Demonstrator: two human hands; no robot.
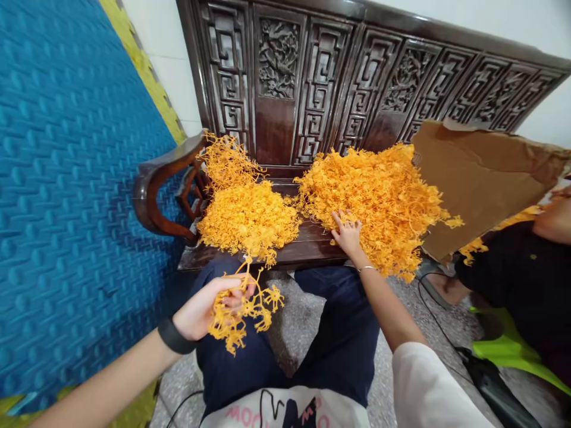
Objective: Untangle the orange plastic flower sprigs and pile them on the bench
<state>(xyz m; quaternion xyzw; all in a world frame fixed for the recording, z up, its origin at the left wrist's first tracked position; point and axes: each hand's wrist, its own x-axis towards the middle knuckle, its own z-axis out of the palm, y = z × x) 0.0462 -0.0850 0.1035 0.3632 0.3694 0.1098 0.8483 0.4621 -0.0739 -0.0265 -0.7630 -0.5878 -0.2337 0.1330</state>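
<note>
Grip on the left comes first: my left hand (198, 312) is closed around a tangled clump of orange plastic sprigs (238, 318), held low over my lap. Loose ends dangle below the fist. 1 strand runs up toward the near edge of the left heap (247, 214), and I cannot tell whether it is caught there. My right hand (347, 233) lies open, fingers spread, pressed onto the near edge of the right heap (379, 184); it clasps nothing that I can see.

The 2 heaps sit on the dark wooden bench seat (307, 241), nearly touching in the middle. The right one is larger and hangs over the near edge.

I judge that these sprigs hook into one another, so a hard tug could drag much of a heap off the seat. Pinching a few at the edge, lifting slowly and shaking them free seems wiser. The left fist wants to be firm but not crushing, since thin plastic branches may bend or snap.

Further out, a curved armrest (156, 184) closes the bench on the left and a carved backrest (321, 77) rises at the far side. A blue padded mat (66, 178) fills the left. Torn cardboard (482, 178) leans right of the larger heap. Beyond it sits another person in dark clothes (526, 279), by a green plastic stool (504, 348).
</note>
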